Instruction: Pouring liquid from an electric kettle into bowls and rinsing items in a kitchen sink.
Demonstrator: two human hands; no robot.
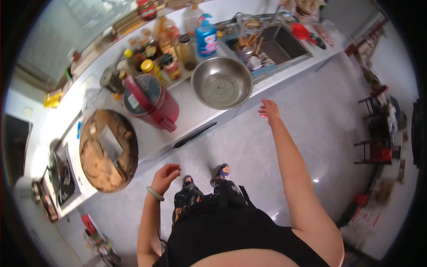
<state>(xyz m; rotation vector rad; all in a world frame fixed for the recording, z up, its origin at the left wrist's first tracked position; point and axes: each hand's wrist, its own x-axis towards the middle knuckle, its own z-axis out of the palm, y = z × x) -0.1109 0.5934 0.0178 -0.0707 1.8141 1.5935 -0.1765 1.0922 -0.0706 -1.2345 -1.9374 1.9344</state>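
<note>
My right hand [271, 110] hangs over the floor just off the counter's front edge, holding nothing, its fingers spread. Nearest to it is a wide stainless steel basin [218, 83], bare inside, standing on the counter. My left hand [165, 177] is lower, also over the floor, with loosely bent fingers and nothing in them; a pale green bangle [155, 193] circles that wrist. To its left a round wooden chopping block [96, 167] carries a cleaver [111, 143] lying flat. Between block and basin stands a red lidded bucket [168, 106] with a handle.
Sauce bottles and jars [151, 70] crowd the counter's back, beside a blue pump bottle [206, 38]. A sink [283, 45] holding utensils lies to the right, near a red ladle [301, 31]. At far left is a stove [68, 180] with a pan. Chairs [373, 153] stand at right.
</note>
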